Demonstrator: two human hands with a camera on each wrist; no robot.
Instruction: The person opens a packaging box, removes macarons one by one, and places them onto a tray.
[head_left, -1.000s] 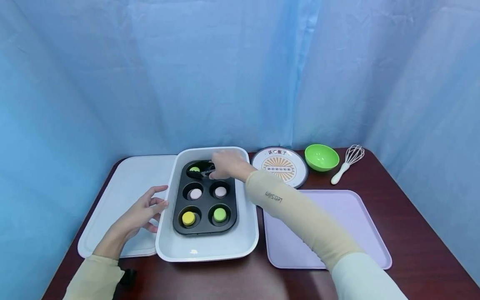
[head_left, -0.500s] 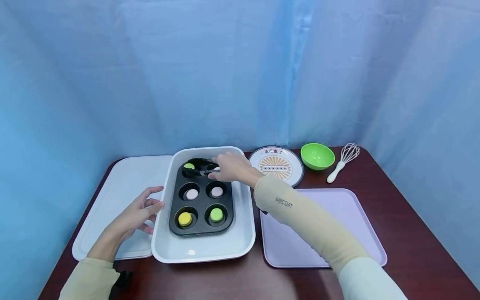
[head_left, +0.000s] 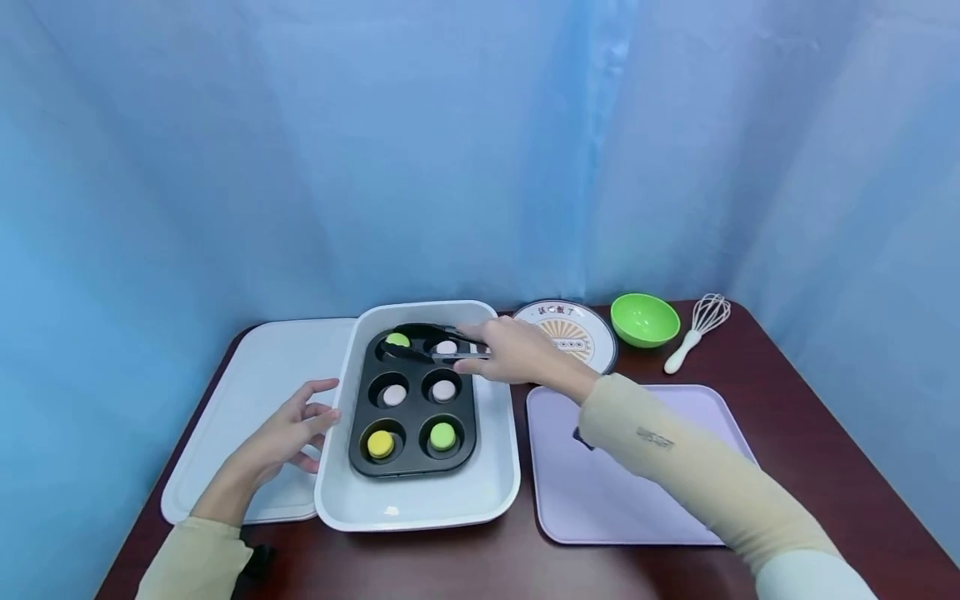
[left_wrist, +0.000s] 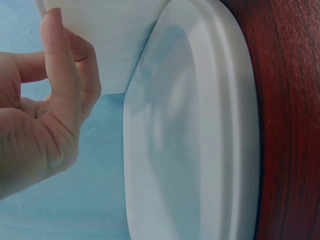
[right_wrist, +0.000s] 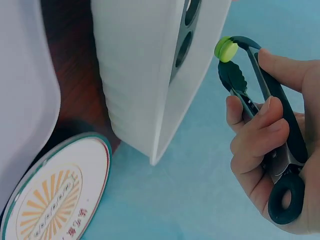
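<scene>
My right hand (head_left: pixel 525 350) grips a pair of black tongs (right_wrist: pixel 231 75), thumb on one arm and curled fingers on the other. Between the tong tips is a green macaron (right_wrist: pixel 227 50), over the back-left cup in the head view. The dark muffin tin (head_left: pixel 416 421) sits inside a deep white basin (head_left: pixel 495 492). Other cups hold pink macarons (head_left: pixel 443 390), a yellow macaron (head_left: pixel 381 444) and a second green macaron (head_left: pixel 442 437). My left hand (head_left: pixel 281 437) has its fingertips at the basin's left rim, fingers loosely bent.
Left of the basin lies a white tray or board (head_left: pixel 247 392), partly under my left arm. A lilac tray (head_left: pixel 600 500) lies to the right, below my right forearm. Behind it stand a patterned plate (head_left: pixel 596 337), a green bowl (head_left: pixel 645 321) and a whisk (head_left: pixel 693 333).
My right hand has moved right and back toward me, showing more of the tongs and the pink macaron at the back right. The green macaron has shifted slightly right over the tin. My left hand stays put.
</scene>
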